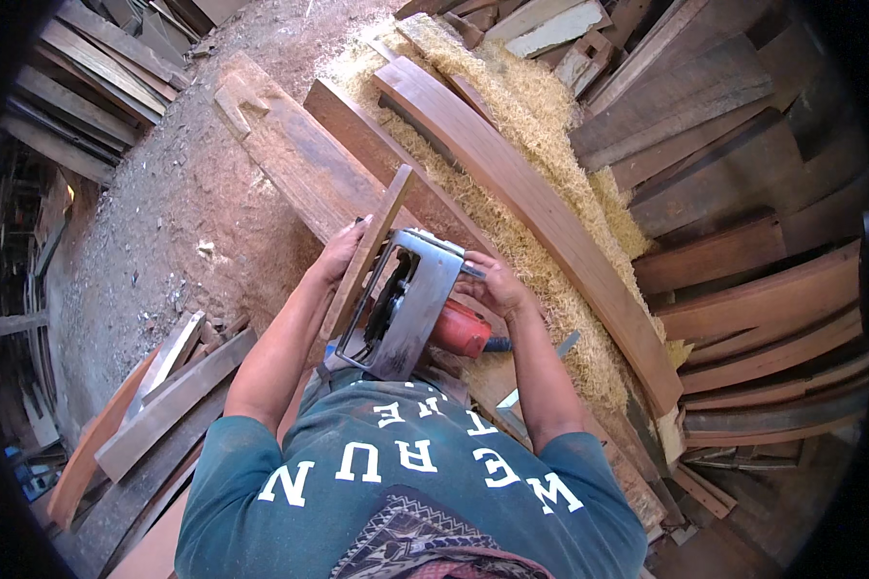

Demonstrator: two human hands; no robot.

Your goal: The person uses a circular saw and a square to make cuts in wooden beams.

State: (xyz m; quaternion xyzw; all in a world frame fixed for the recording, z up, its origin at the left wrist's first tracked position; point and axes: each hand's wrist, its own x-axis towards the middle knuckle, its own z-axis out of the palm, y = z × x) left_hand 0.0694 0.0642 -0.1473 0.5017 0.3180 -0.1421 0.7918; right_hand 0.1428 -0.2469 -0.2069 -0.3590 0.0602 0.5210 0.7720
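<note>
A circular saw (pixel 433 289) with a metal base plate and a red motor housing rests in front of my body, its base plate turned up and its dark blade showing in the slot. My left hand (pixel 341 253) is closed on a narrow wooden strip (pixel 373 249), which stands on edge along the left side of the base plate. My right hand (pixel 495 286) curls its fingers at the plate's right edge, gripping the saw near a small metal fitting. The saw's handle is hidden. Beneath and beyond lies a thick wooden plank (pixel 309 150).
A long curved board (pixel 521 179) lies on a heap of pale wood shavings (pixel 589 232) to the right. Stacked curved boards (pixel 763 299) fill the far right. More offcuts (pixel 174 396) lie at the lower left, beside dusty ground (pixel 193 212).
</note>
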